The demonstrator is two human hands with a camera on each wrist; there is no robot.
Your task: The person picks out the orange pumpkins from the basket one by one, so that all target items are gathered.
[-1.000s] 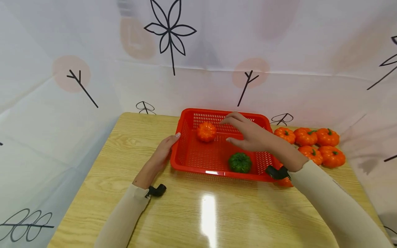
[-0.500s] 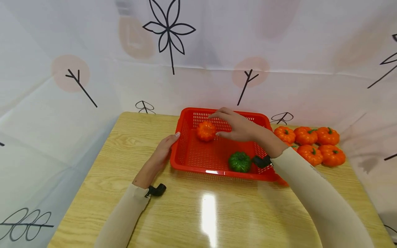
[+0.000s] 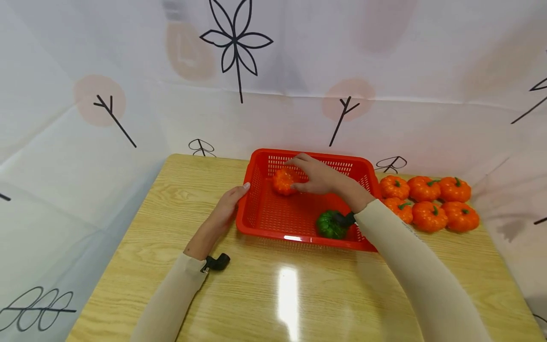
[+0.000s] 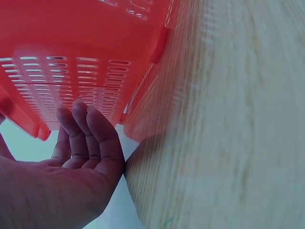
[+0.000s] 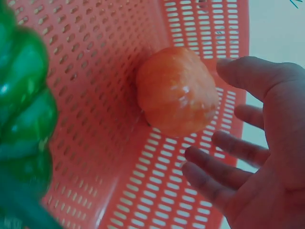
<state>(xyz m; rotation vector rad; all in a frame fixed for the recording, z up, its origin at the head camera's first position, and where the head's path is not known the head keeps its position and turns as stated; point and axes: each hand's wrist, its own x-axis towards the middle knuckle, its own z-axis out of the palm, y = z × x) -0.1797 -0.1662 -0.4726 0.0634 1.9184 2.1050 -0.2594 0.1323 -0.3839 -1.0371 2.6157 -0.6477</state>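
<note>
A red plastic basket (image 3: 273, 232) with slotted walls stands on the wooden table. Inside it, an orange toy pumpkin (image 3: 283, 182) sits at the back left and a green toy pumpkin (image 3: 330, 224) at the front right. My left hand (image 3: 226, 207) holds the basket's left side, thumb at the rim and fingers against the outer wall (image 4: 88, 76). Over the basket, my right hand (image 3: 319, 175) reaches in with parted, slightly bent fingers right beside the orange pumpkin. In the right wrist view, thumb and fingers stand around one side of that pumpkin (image 5: 176, 93), a gap showing between.
To the right of the basket, several orange pumpkins (image 3: 429, 216) with green stems lie in two rows on the table (image 3: 239, 294). A white patterned cloth (image 3: 290, 57) hangs behind and at both sides. My right forearm crosses the basket's front right corner.
My right hand has moved left across the basket to the orange pumpkin, and its wrist mount now overlaps the green pumpkin. The left hand stays on the basket.
</note>
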